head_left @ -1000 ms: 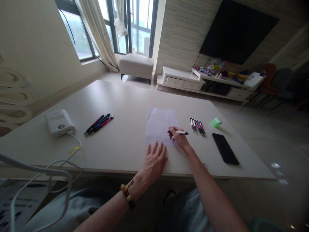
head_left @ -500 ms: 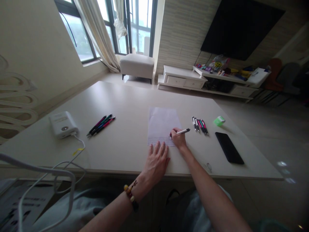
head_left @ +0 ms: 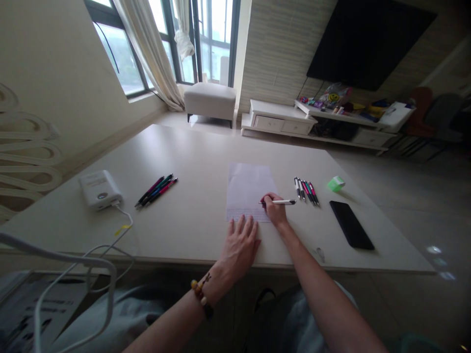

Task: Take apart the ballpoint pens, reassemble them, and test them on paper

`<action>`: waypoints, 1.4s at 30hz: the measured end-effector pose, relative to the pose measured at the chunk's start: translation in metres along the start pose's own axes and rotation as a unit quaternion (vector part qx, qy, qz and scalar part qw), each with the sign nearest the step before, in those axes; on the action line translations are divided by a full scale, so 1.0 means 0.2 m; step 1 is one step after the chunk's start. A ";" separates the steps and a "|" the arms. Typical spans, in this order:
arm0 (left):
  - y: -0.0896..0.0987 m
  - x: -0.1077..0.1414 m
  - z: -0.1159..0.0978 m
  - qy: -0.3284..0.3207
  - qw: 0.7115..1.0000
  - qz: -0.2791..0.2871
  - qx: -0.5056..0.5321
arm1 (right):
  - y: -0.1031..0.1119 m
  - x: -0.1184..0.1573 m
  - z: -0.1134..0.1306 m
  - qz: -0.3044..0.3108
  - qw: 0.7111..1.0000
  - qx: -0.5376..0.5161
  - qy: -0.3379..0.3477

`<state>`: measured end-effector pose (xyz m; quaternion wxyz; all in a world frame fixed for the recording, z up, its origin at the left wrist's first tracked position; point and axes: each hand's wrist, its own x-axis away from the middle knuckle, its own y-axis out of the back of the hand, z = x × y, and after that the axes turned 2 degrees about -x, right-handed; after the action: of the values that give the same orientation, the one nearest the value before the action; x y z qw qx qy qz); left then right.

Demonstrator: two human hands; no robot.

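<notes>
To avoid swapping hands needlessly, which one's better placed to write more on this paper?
Probably the right hand: it grips the white-and-black pen over the paper, while the left hand lies flat, penless, at the paper's near edge.

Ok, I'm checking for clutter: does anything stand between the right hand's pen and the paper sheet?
Nothing visible does. The right hand holds the white pen over the paper sheet; the left hand lies at the sheet's near edge, left of the pen.
</notes>
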<state>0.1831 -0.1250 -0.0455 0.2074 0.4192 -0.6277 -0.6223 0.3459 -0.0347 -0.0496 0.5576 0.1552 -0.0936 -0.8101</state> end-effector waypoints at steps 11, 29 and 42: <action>0.01 -0.11 0.15 0.036 0.999 0.009 0.015 | 0.27 -0.03 0.10 -0.026 0.996 -0.080 0.020; 0.11 -0.27 0.05 0.177 0.803 0.042 0.567 | 0.11 0.20 0.22 0.180 0.974 -0.135 -0.018; 0.22 -0.19 0.15 0.133 0.933 0.073 0.326 | 0.42 -0.14 -0.13 -0.111 0.951 0.286 0.040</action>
<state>0.1696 -0.0823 0.0016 0.1856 0.4956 -0.7916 -0.3055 0.4383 -0.0386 -0.0419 0.3999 0.3495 -0.2815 -0.7991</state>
